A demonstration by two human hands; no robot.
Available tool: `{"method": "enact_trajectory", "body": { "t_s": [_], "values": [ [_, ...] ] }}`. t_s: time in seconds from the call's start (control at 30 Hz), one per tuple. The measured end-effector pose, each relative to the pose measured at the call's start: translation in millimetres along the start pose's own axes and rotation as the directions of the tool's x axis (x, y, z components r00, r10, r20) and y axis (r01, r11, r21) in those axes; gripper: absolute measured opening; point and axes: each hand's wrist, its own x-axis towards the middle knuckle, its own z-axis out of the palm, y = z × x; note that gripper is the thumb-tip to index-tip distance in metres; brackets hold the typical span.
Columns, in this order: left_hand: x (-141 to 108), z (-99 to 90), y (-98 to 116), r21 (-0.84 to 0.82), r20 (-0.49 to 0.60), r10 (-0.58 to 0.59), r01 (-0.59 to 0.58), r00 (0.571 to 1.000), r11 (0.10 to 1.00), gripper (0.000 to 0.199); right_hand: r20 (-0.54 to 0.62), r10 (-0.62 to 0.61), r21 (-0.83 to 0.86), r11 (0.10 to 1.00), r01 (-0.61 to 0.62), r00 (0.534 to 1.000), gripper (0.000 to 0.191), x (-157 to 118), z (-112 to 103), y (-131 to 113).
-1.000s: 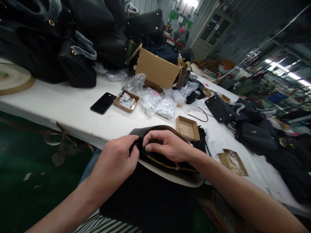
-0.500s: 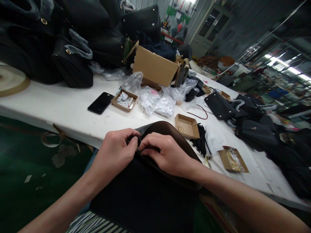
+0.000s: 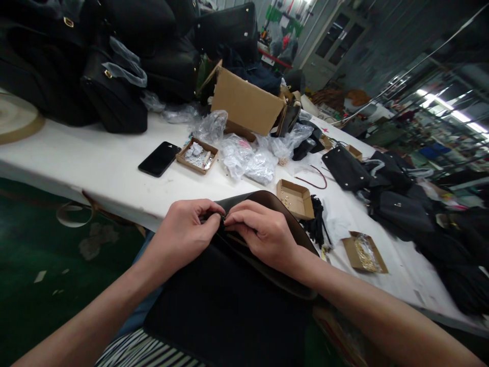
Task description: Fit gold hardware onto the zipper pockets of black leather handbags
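A black bag [image 3: 229, 300] with a brown inner side lies over my lap, its mouth gaping against the table edge. My left hand [image 3: 193, 227] pinches the bag's upper edge between thumb and fingers at the left corner of the opening. Close beside it, my right hand [image 3: 263, 229] is closed in a pinch at the same corner, fingertips almost touching the left thumb. Whatever small part sits between the right fingertips is hidden. A strip of the inner edge shows below the right fingers.
On the white table [image 3: 114, 168] lie a phone [image 3: 159, 159], a small tray of bits [image 3: 197, 155], plastic bags [image 3: 244, 158], a box with brass pieces [image 3: 295, 199] and another open carton [image 3: 364, 252]. Black bags [image 3: 114, 92] are piled left; more bags [image 3: 397, 204] lie right.
Both hands stay at the bag's corner. My right fingers have shifted slightly up and right, drawing a little straighter, and more of the inner edge shows beneath them. The camera view has tilted slightly.
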Motion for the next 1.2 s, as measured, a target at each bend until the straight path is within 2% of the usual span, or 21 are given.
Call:
{"method": "enact_trajectory", "body": {
  "t_s": [0.47,0.63,0.8,0.97,1.1,1.2],
  "values": [
    [4,-10.8,-11,-0.089,0.091,0.007,0.001,0.996,0.996,0.024,-0.004,-0.045,-0.243,0.969,0.043,0.999,0.018,-11,7,0],
    [6,-11.4,-20,-0.136,0.120,-0.049,0.065,0.992,0.989,0.019,-0.032,-0.064,-0.238,0.970,0.054,0.997,0.017,-11,9,1],
    [4,-7.3,-25,-0.285,0.103,-0.144,0.168,0.984,0.944,0.016,-0.073,-0.059,-0.233,0.972,0.040,0.996,0.017,-10,9,-2],
    [4,-3.6,-25,-0.367,0.109,-0.202,0.228,0.973,0.902,0.014,-0.092,-0.011,-0.169,0.986,-0.004,0.996,0.017,-8,7,-5],
    [4,-2.9,-26,-0.430,0.133,-0.209,0.246,0.969,0.868,0.012,-0.089,0.029,-0.127,0.991,-0.040,0.996,0.015,-6,6,-8],
    [4,-3.1,-26,-0.431,0.134,-0.177,0.219,0.975,0.875,0.011,-0.097,0.046,-0.123,0.991,-0.058,0.994,0.016,-5,5,-8]
  ]
}}
